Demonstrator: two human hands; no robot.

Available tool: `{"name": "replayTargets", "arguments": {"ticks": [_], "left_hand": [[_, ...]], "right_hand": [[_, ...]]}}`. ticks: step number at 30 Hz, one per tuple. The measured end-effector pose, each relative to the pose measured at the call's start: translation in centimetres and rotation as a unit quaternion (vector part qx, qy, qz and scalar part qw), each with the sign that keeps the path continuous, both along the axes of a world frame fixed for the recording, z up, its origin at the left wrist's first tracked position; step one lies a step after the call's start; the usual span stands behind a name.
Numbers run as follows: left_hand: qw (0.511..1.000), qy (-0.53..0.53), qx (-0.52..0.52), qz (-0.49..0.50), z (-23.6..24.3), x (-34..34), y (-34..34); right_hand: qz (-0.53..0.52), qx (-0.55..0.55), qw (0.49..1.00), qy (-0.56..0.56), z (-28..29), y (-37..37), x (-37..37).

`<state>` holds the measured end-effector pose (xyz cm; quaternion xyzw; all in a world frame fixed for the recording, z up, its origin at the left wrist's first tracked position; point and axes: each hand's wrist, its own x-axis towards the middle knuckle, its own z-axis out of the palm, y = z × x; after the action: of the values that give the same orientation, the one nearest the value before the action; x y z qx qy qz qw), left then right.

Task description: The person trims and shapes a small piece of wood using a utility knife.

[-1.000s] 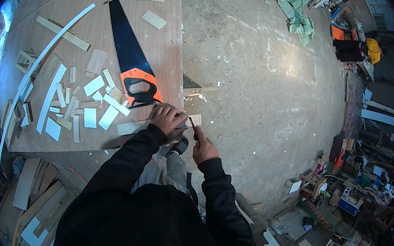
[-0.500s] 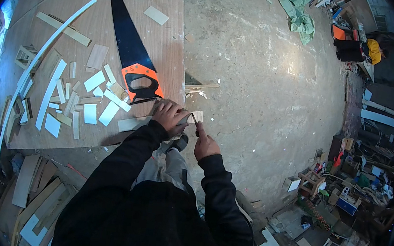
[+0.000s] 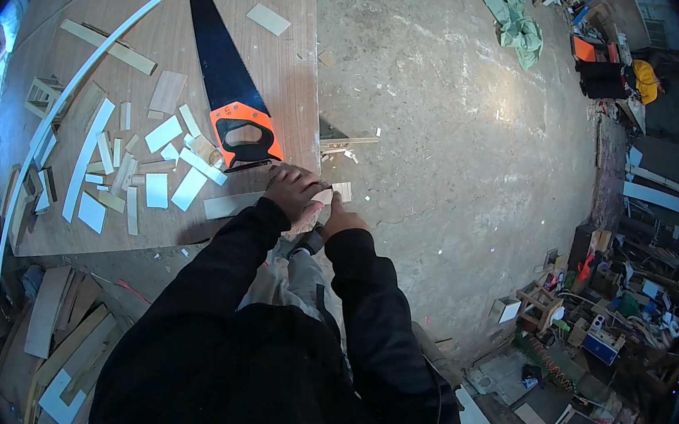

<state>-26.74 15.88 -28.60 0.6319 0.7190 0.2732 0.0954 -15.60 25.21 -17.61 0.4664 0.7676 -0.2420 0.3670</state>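
At the right edge of the wooden table (image 3: 283,80), my left hand (image 3: 295,190) presses down with its fingers bent over a wood piece, which it mostly covers. A pale wooden strip (image 3: 231,206) lies beside its wrist. Close against it on the right is my right hand (image 3: 345,215), closed, its index finger stretched forward. The thin dark tool it grips is almost wholly hidden now. A small light wood piece (image 3: 343,191) shows just past the right fingertips. Beyond my left hand lies a handsaw (image 3: 225,73) with an orange and black handle.
Several white and bare wood offcuts (image 3: 156,190) are scattered over the table's left half. A long curved white strip (image 3: 88,70) runs along that side. Leaning boards (image 3: 51,313) stand at lower left. A cluttered pile of tools and a wooden stool (image 3: 536,307) are at right.
My right hand has moved slightly left and up, closer to my left hand. The thin dark tool, plain before, is now mostly hidden. My left hand stays on the wood piece.
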Motion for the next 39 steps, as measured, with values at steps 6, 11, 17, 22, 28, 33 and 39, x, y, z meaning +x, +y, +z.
{"name": "replayTargets", "arguments": {"ticks": [6,11,17,22,28,33,39], "left_hand": [[1.0,0.014,-0.006,-0.006,0.0,0.0,-0.1],[1.0,0.026,0.018,0.003,0.1,0.2,-0.1],[1.0,0.022,0.022,-0.007,0.8,0.6,0.3],[1.0,-0.001,0.003,0.014,-0.1,-0.2,-0.8],[0.998,0.001,0.042,0.044,-0.6,-1.4,2.7],[0.999,0.006,0.04,0.002,-0.1,-0.9,-0.3],[1.0,-0.006,-0.01,-0.019,1.5,-0.3,-0.1]], "right_hand": [[0.017,-0.007,1.0,-0.003,0.0,-0.3,1.0],[-0.009,-0.008,1.0,0.021,-1.3,-1.0,2.7],[-0.021,0.018,0.999,0.021,-1.2,-1.7,4.0],[-0.019,-0.01,0.999,0.03,-1.4,-3.4,5.4],[-0.08,-0.015,0.996,0.048,-7.8,-9.4,20.0],[-0.124,0.069,0.979,0.144,-1.4,-4.4,16.1],[-0.12,0.056,0.961,0.241,0.2,-0.9,8.2]]}}
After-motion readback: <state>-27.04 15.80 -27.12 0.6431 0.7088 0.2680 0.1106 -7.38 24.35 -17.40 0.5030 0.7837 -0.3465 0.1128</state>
